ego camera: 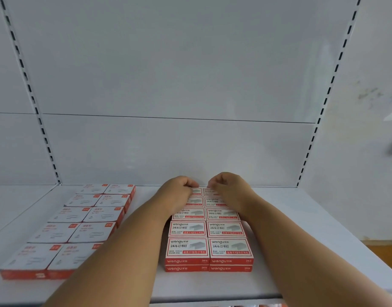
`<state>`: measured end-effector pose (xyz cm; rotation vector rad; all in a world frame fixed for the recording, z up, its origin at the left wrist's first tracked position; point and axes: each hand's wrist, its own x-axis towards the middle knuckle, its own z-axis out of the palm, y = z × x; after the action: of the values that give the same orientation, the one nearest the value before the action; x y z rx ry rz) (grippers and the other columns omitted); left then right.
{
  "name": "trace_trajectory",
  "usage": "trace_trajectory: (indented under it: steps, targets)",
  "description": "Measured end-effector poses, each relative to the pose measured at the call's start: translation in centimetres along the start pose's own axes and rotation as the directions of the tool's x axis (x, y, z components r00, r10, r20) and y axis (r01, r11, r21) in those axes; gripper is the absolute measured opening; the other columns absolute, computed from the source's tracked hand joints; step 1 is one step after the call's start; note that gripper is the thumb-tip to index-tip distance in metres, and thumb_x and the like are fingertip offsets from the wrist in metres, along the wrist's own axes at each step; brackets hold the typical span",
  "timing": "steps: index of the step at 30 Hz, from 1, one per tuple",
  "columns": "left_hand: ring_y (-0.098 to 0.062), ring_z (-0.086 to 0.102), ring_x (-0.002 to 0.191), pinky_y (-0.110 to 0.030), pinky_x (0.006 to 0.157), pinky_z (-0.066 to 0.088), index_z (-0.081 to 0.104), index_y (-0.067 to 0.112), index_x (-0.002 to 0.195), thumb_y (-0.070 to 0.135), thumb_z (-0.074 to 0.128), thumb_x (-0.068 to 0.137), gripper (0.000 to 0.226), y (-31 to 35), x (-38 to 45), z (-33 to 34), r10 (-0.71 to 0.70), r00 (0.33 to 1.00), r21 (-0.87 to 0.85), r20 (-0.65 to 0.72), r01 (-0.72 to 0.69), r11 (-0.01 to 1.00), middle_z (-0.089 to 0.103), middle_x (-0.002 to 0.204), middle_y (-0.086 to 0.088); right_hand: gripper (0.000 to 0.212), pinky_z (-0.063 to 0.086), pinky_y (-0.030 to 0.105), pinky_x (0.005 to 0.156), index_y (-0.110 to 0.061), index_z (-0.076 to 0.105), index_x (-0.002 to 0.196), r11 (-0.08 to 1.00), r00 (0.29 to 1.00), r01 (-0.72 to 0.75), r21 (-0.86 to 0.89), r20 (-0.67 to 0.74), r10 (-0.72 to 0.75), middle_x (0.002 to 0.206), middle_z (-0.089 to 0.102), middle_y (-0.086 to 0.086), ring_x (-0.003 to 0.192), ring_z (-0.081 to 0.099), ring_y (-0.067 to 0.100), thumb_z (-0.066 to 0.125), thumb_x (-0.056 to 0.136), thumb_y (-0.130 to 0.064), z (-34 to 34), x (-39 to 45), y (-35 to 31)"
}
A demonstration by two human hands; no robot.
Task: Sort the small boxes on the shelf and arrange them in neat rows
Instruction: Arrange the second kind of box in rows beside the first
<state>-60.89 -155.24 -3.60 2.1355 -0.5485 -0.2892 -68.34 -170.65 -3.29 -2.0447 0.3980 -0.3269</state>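
Red-and-white staple boxes (209,238) stand in two columns, stacked two high, in the middle of the white shelf (144,275). My left hand (178,191) lies with curled fingers on the rearmost box of the left column (196,191). My right hand (229,188) lies the same way on the rearmost box of the right column (209,192). Both hands touch the far ends of those boxes near the back panel; the fingertips are hidden, so a grip is unclear. A second block of red-and-white clip boxes (80,227) lies in two columns to the left.
The white back panel (168,85) rises right behind the boxes, with slotted uprights (319,120) at both sides. Bare shelf lies between the two blocks and right of the staple boxes. The shelf's front edge runs below my forearms.
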Motion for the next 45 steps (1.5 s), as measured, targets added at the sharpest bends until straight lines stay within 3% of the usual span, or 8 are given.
trace_trajectory:
  steps: [7, 12, 24, 29, 32, 38, 42, 45]
  targets:
    - [-0.023, 0.066, 0.102, -0.033, 0.072, 0.052, 0.073, 0.015, 0.094, 0.016, 0.049, 0.092, 0.025, -0.5, 0.3, -1.1, -0.211, 0.973, -0.722, -0.091, 0.081, 0.687, 0.074, 0.104, -0.004, 0.042, 0.05, 0.036, 0.08, -0.006, 0.065, 0.1, 0.654, 0.968, -0.187, 0.733, 0.025, 0.248, 0.109, 0.07, 0.009, 0.103, 0.062, 0.022, 0.038, 0.102, -0.038, -1.1, 0.4, -0.2]
    - [-0.018, 0.066, 0.102, -0.039, 0.086, 0.054, 0.074, 0.015, 0.102, 0.028, 0.051, 0.093, 0.027, 0.2, -0.3, -0.5, -0.166, 0.986, -0.684, -0.006, 0.117, 0.72, 0.072, 0.111, 0.001, 0.072, 0.049, 0.044, 0.092, -0.015, 0.064, 0.111, 0.758, 0.967, -0.248, 0.603, 0.115, 0.225, 0.12, 0.067, 0.004, 0.114, 0.057, 0.019, 0.014, 0.097, -0.063, -0.6, 1.4, 0.3]
    - [-0.016, 0.058, 0.116, -0.043, 0.102, 0.047, 0.071, 0.017, 0.109, 0.029, 0.046, 0.096, 0.031, 0.6, -1.1, -0.6, -0.145, 0.989, -0.633, -0.032, 0.092, 0.769, 0.068, 0.118, 0.003, 0.069, 0.037, 0.044, 0.108, -0.017, 0.054, 0.131, 0.823, 0.973, -0.213, 0.527, 0.041, 0.225, 0.14, 0.055, 0.004, 0.132, 0.046, 0.022, 0.014, 0.098, -0.063, -0.1, 1.2, 0.0]
    - [-0.008, 0.057, 0.091, -0.029, 0.069, 0.043, 0.062, 0.02, 0.126, 0.035, 0.038, 0.099, 0.039, 1.0, -2.2, -1.2, -0.205, 0.978, -0.709, -0.041, 0.116, 0.696, 0.057, 0.134, 0.006, 0.075, 0.022, 0.043, 0.114, -0.028, 0.031, 0.151, 0.793, 0.97, -0.231, 0.564, 0.074, 0.23, 0.16, 0.023, -0.007, 0.149, 0.016, 0.022, 0.011, 0.093, -0.072, -1.3, -0.2, 0.3]
    - [-0.011, 0.053, 0.104, -0.026, 0.072, 0.038, 0.05, 0.021, 0.141, 0.039, 0.032, 0.102, 0.047, 1.4, -2.7, -1.2, -0.212, 0.977, -0.747, -0.027, 0.121, 0.653, 0.045, 0.15, 0.003, 0.075, 0.038, 0.035, 0.092, -0.032, 0.025, 0.153, 0.769, 0.961, -0.273, 0.578, 0.131, 0.242, 0.161, 0.016, -0.007, 0.148, 0.018, 0.024, 0.011, 0.092, -0.073, -0.9, -1.3, 0.1]
    - [-0.003, 0.05, 0.068, -0.019, 0.044, 0.044, 0.038, 0.027, 0.148, 0.049, 0.027, 0.103, 0.052, 1.2, -4.3, -0.7, -0.22, 0.975, -0.727, -0.037, 0.125, 0.675, 0.061, 0.119, 0.01, 0.074, 0.041, 0.031, 0.09, -0.035, 0.024, 0.152, 0.816, 0.977, -0.21, 0.538, 0.098, 0.187, 0.162, 0.015, -0.006, 0.148, 0.019, 0.024, 0.009, 0.091, -0.073, -0.3, -2.2, 0.2]
    - [-0.004, 0.053, 0.07, -0.022, 0.049, 0.044, 0.032, 0.025, 0.152, 0.051, 0.026, 0.102, 0.057, 1.6, -4.8, -0.7, -0.192, 0.981, -0.749, 0.004, 0.13, 0.649, 0.044, 0.151, 0.002, 0.072, 0.041, 0.022, 0.07, -0.033, 0.025, 0.152, 0.842, 0.983, -0.183, 0.508, 0.072, 0.17, 0.162, 0.018, -0.003, 0.145, 0.028, 0.025, 0.006, 0.093, -0.07, 0.0, -2.4, -0.3]
    - [-0.006, 0.063, 0.06, -0.021, 0.047, 0.047, 0.03, 0.024, 0.153, 0.05, 0.025, 0.103, 0.057, 1.5, -4.8, -0.5, -0.184, 0.983, -0.744, 0.008, 0.128, 0.655, 0.057, 0.132, 0.004, 0.073, 0.042, 0.024, 0.077, -0.033, 0.026, 0.152, 0.856, 0.984, -0.177, 0.486, 0.056, 0.171, 0.161, 0.019, -0.003, 0.143, 0.031, 0.025, 0.005, 0.092, -0.07, 0.1, -2.5, -0.3]
